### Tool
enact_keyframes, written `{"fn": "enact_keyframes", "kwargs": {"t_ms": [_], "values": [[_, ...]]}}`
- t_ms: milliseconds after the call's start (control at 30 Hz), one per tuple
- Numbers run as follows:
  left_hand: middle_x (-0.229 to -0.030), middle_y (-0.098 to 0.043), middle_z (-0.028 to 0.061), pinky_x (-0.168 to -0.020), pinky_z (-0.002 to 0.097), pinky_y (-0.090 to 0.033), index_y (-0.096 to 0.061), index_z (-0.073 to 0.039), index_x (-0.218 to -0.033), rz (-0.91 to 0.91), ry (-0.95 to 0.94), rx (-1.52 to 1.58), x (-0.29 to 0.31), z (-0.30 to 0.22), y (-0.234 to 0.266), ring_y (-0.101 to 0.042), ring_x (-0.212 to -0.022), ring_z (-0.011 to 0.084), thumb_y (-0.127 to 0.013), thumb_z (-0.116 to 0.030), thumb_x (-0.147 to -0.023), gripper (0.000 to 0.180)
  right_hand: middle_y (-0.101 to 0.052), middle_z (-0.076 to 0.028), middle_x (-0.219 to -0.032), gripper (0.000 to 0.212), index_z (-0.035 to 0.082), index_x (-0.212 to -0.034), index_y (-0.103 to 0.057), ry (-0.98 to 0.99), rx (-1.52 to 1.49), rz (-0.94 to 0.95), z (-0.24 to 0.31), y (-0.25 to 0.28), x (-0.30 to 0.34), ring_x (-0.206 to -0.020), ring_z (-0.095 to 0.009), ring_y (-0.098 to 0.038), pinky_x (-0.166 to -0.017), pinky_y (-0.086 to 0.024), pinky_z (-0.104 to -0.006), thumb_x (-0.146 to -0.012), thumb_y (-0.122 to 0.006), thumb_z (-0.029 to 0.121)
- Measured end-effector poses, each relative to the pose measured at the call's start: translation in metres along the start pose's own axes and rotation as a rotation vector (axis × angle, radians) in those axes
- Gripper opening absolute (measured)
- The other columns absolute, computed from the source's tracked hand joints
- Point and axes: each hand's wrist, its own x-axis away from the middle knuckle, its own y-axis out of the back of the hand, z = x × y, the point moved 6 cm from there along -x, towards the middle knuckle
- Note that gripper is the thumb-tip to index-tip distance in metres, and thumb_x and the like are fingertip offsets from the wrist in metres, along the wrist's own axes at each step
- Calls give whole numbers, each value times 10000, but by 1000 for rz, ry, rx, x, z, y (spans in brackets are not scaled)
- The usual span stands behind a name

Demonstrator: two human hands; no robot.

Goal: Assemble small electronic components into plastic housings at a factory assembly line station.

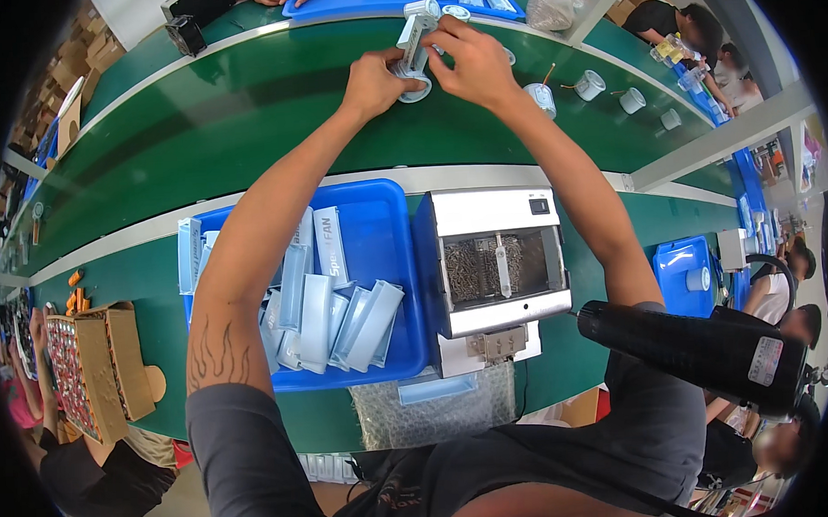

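Note:
At the far side of the green belt, my left hand (374, 83) is closed round a pale plastic fan housing (413, 42) with a round end at its bottom. My right hand (474, 63) is at the housing's right side, its bent fingers closed against the part. Close to me, a blue tray (405, 259) holds several long pale-blue plastic covers (316, 317), piled loosely. Right of the tray stands a screw feeder (496, 265) with small screws behind its window. A black electric screwdriver (681, 340) hangs beside my right arm.
Several white round parts (590, 85) with wires stand on the belt (245, 118) at the right. A cardboard box (99, 374) of small parts is at left. Bubble wrap (428, 413) lies at the near edge. White posts (724, 138) rise at right; co-workers sit around.

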Motion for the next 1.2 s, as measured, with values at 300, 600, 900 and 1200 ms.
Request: {"fn": "enact_keyframes", "kwargs": {"t_ms": [300, 600, 900, 1200], "values": [[-953, -743, 160, -817, 363, -568, -711, -2, -1111, -106, 101, -11, 4, -4, -1, -727, -844, 282, -908, -266, -615, 596, -469, -106, -1065, 311, 80, -1010, -743, -358, 26, -85, -12, -31, 17, -987, -325, -547, -827, -509, -437, -713, -812, 143], [-967, -739, 173, -817, 378, -567, -717, -9, -1064, 19, 23, -96, -5, -5, 3, -725, -865, 303, -894, -297, -616, 561, -486, -110, -1150, 269, 184, -1058, -763, -280, 30, 119, -23, -46, 24, -1076, -340, -555, -898, -485, -467, -790, -743, 172], [-1008, -732, 207, -812, 385, -564, -712, 20, -1094, -41, 125, -186, 0, -5, 9, -726, -896, 313, -886, -314, -640, 590, -619, -166, -1008, 238, 87, -1096, -699, -217, -120, 214, -9, -37, 40, -856, -360, -675, -750, -570, -439, -866, -642, 71], [-1077, -719, 102, -915, 306, -494, -681, 23, -1190, 392, -20, 329, -3, 6, 18, -657, -985, 178, -852, -339, -753, 593, -672, -127, -1021, 385, -4, -1199, -623, -963, -1078, 424, -51, -40, 48, -907, -189, -683, -807, -576, -331, -957, -628, 297]]}}
